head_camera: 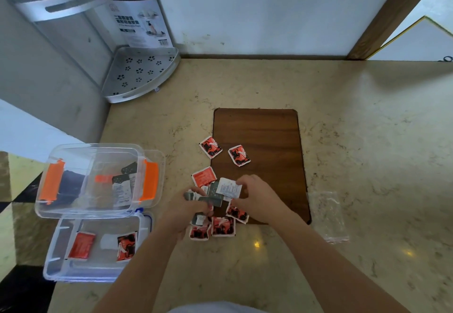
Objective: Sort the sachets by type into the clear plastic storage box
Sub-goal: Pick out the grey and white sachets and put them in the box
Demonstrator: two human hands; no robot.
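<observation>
Left hand [190, 211] grips grey sachets [210, 200]; right hand [257, 196] pinches a white sachet [229, 187] above a marble counter [355, 141].

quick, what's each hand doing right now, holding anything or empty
Left hand: closed on a few dark grey-green sachets.
Right hand: pinching a white sachet over the pile.

Landmark: wooden board [257, 141]. Its far half bare. Near-left corner crowded with loose sachets [212, 224], both hands over them. Left of board, strip of bare counter [171, 121], then two open clear boxes [98, 190] side by side along the counter edge. Far-left, metal corner rack [139, 74] blocks the wall corner. Right of board, plastic bag [327, 217]; beyond it open counter.
</observation>
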